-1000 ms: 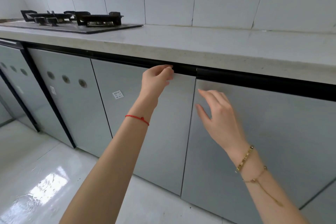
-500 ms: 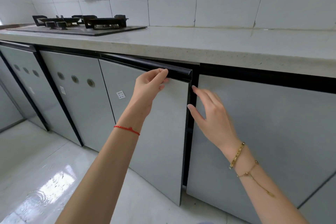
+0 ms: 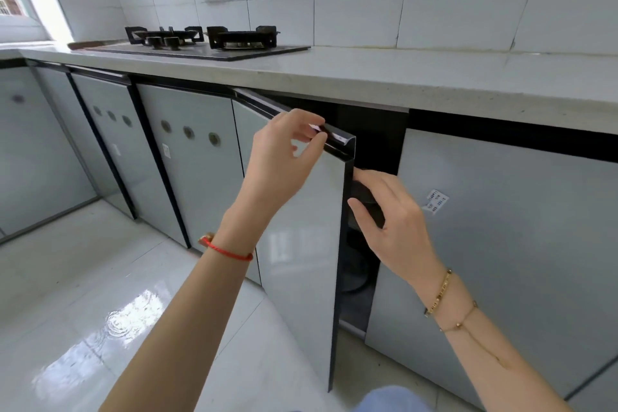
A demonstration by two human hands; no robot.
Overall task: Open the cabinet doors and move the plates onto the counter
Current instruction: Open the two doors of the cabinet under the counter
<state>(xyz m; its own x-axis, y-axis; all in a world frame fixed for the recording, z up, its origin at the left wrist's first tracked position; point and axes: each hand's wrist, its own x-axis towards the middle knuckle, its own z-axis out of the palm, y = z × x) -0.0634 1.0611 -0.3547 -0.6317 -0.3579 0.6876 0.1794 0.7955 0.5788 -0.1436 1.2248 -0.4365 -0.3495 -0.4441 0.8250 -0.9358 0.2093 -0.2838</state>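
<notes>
A grey glossy cabinet door (image 3: 301, 244) under the counter (image 3: 434, 77) stands partly swung out. My left hand (image 3: 284, 157) grips its black top handle rail. My right hand (image 3: 388, 221) is in the dark gap beside the door's free edge, fingers apart, touching nothing I can make out. Inside the gap a dark round shape (image 3: 354, 274) shows low down; I cannot tell whether it is a plate. The neighbouring right door (image 3: 501, 244) is closed.
A black gas hob (image 3: 204, 40) sits on the counter at the back left. More closed grey doors (image 3: 187, 157) run to the left. The floor is shiny white tile (image 3: 100, 294). White wall tiles rise behind the counter.
The left door has swung from closed to well open under my left hand. My right hand has moved from the right door's face to the gap at the open edge.
</notes>
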